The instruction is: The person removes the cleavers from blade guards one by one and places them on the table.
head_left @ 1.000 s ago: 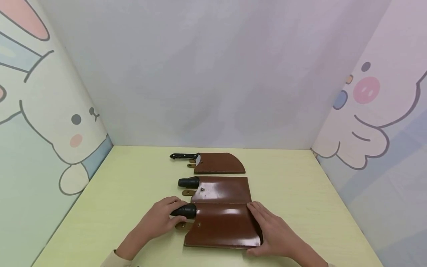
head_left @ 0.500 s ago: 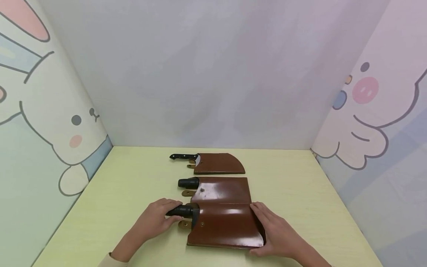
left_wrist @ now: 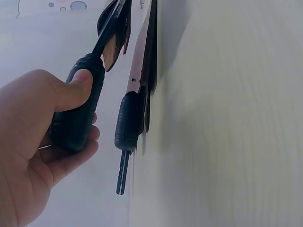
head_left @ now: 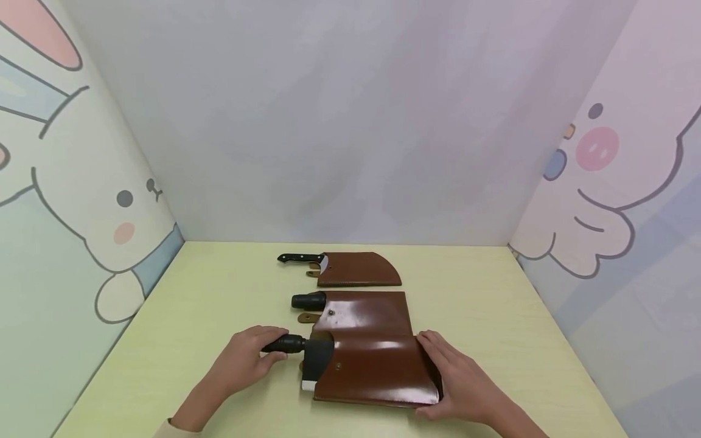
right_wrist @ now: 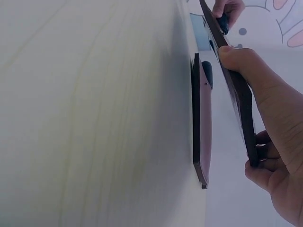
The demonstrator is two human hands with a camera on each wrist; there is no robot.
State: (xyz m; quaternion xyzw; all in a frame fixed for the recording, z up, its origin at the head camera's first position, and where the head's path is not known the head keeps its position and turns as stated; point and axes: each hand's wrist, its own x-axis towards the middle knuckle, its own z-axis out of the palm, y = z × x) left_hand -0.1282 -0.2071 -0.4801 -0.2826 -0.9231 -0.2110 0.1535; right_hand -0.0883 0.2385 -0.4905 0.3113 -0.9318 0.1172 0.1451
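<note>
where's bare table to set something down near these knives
Bare table lies left, between the rabbit wall and two far handles, and right, between the pig wall and the far sheath and middle sheath. The centre is crowded: those sheaths lie close together, and a held sheath sits nearer, between the left hand and right hand.

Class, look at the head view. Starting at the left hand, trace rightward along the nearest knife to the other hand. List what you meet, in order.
Left hand → black handle → exposed part of the dark blade → brown sheath → right hand.
</note>
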